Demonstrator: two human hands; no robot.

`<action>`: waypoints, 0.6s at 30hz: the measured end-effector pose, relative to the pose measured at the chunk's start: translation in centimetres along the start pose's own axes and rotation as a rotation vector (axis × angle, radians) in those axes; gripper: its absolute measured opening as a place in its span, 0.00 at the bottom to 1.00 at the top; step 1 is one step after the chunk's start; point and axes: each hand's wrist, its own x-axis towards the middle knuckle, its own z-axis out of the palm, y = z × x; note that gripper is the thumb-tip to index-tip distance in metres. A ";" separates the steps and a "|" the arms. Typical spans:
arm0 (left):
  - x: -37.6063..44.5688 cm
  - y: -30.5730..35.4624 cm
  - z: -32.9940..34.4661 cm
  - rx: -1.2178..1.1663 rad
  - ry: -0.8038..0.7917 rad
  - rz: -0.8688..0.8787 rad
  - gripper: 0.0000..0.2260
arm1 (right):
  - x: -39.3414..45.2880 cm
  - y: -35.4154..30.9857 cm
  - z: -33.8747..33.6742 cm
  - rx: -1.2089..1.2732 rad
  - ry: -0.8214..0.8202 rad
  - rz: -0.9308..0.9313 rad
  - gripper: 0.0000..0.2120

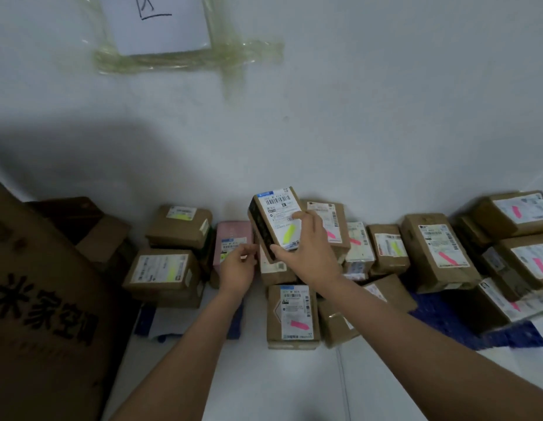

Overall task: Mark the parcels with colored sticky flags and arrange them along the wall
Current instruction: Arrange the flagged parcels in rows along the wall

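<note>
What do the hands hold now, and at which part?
The right hand grips a small parcel with a yellow flag by its lower right corner, thumb on the label. The left hand holds nothing visible.

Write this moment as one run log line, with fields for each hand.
right hand: grips yellow-flagged parcel, raised | left hand: near pink parcel, holding nothing visible

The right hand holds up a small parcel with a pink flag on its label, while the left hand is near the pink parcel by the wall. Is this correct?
Not quite. In the head view, the flag on the small parcel held up by the right hand is yellow, not pink. The rest stands: the left hand is near the pink parcel by the wall.
</note>
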 end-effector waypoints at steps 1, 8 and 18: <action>0.3 -0.5 -1.2 0.000 0.018 -0.016 0.08 | 0.0 -0.6 1.1 0.006 -0.023 0.009 0.34; 1.5 -3.5 -7.3 0.044 0.045 -0.121 0.09 | 0.5 -4.0 8.8 0.026 -0.164 0.160 0.34; 4.6 -5.4 -10.2 0.033 -0.023 -0.179 0.11 | 4.7 -5.3 15.0 -0.038 -0.111 0.347 0.40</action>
